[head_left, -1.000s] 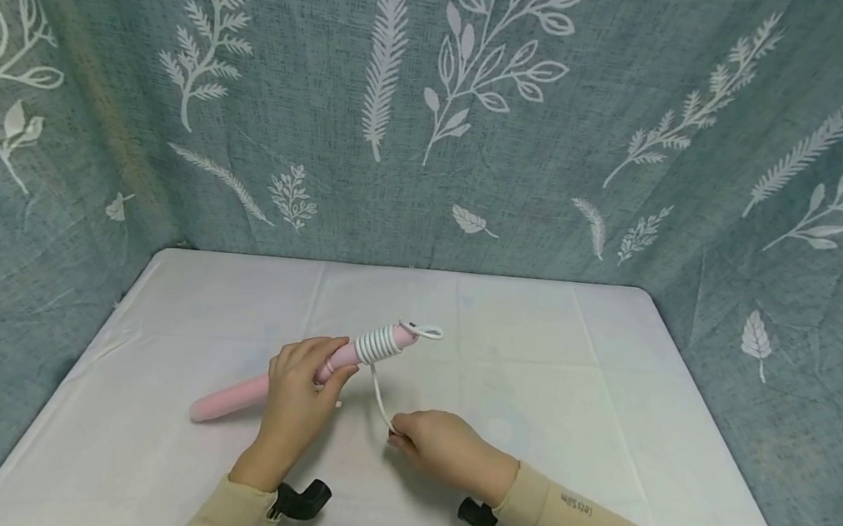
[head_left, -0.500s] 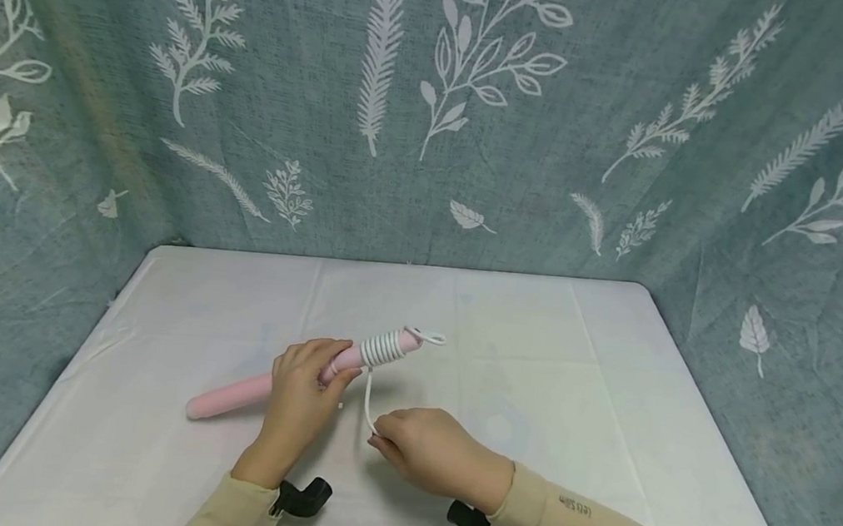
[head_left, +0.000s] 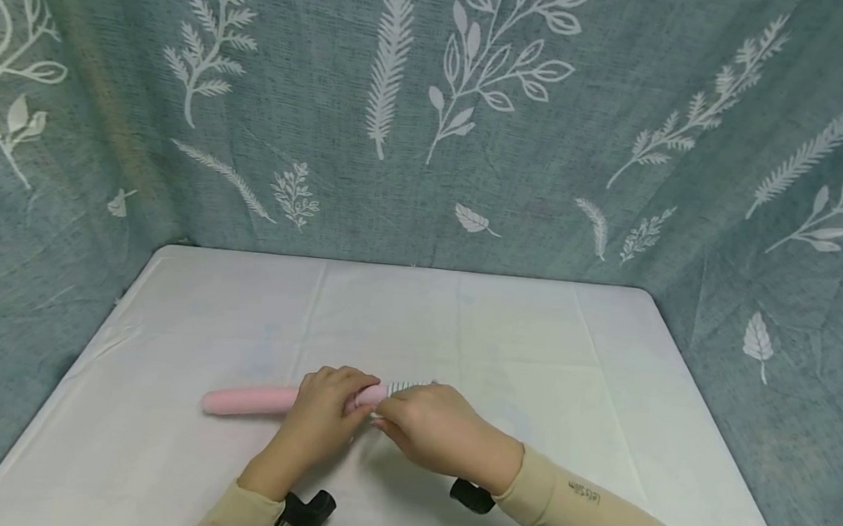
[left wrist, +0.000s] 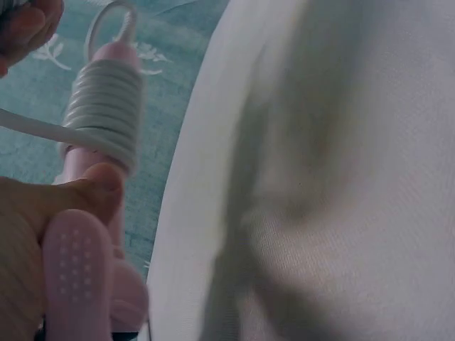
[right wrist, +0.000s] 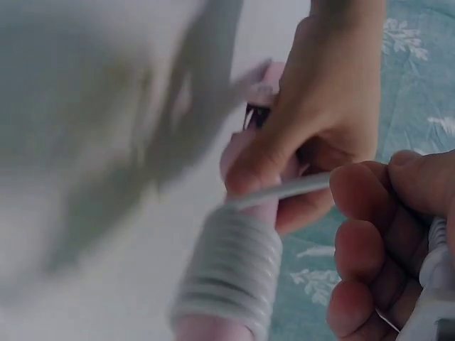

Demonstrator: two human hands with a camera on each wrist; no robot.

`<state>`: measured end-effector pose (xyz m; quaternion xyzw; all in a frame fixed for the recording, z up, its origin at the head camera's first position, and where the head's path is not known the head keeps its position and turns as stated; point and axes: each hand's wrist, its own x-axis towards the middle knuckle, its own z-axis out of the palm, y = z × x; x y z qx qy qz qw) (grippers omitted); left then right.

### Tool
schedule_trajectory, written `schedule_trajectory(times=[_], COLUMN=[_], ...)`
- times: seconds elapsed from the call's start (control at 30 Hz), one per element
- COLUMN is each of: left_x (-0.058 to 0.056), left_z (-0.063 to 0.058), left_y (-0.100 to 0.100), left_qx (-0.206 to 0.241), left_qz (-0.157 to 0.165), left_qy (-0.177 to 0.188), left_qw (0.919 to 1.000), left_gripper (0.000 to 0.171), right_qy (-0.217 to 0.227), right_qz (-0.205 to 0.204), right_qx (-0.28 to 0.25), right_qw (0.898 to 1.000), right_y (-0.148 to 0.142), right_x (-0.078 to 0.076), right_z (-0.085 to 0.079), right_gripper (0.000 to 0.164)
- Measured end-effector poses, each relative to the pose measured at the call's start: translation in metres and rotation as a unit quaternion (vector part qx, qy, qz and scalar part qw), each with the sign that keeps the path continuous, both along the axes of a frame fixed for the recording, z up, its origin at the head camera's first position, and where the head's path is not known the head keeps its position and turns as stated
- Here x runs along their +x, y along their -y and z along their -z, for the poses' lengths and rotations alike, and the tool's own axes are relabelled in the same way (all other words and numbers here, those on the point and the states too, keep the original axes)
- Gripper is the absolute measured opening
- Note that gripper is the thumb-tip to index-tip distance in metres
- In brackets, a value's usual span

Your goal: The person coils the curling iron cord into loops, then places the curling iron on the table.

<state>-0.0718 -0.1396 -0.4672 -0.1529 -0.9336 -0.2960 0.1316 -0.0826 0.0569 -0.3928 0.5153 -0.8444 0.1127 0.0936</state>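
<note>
A pink curling iron lies across my left hand, which grips it around the middle. In the left wrist view my thumb presses the handle beside a dotted pink lever. White cord is wound in tight coils around the handle, and a small loop of it sticks out at the handle's end. My right hand pinches the cord's free length, pulled taut from the coils. A white plug sits inside the curled right fingers. The right hand hides part of the coils in the head view.
A table with a white cloth lies below the hands. Blue-green leaf-patterned curtains enclose its back and sides. A black wrist mount is strapped at the left wrist, another at the right.
The curling iron has tipped from slanted to nearly level, its handle end coming lower. My right hand has moved up from below the handle to its front, still pinching the cord.
</note>
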Motion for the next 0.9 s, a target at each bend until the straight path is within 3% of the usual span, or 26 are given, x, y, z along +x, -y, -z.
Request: schedule_trajectory(times=[0.17, 0.33, 0.53, 0.9], left_x=[0.004, 0.008, 0.010, 0.012], left_z=[0.001, 0.002, 0.000, -0.002], left_y=[-0.004, -0.006, -0.008, -0.009], left_qx=[-0.019, -0.036, -0.037, -0.035], left_qz=[0.038, 0.074, 0.080, 0.091], left_qy=[0.023, 0.040, 0.031, 0.031], left_qw=[0.9988, 0.9958, 0.9956, 0.9948], left_gripper=[0.027, 0.022, 0.022, 0.026], right_qy=[-0.008, 0.027, 0.052, 0.048], right_qz=[-0.005, 0.004, 0.015, 0.023], right_qx=[-0.012, 0.003, 0.006, -0.006], right_qw=[1.000, 1.000, 0.999, 0.999], right_y=[-0.004, -0.008, -0.011, -0.015], right_x=[-0.004, -0.008, -0.011, -0.017], right_z=[-0.001, -0.005, -0.006, -0.006], right_gripper=[0.018, 0.014, 0.011, 0.010])
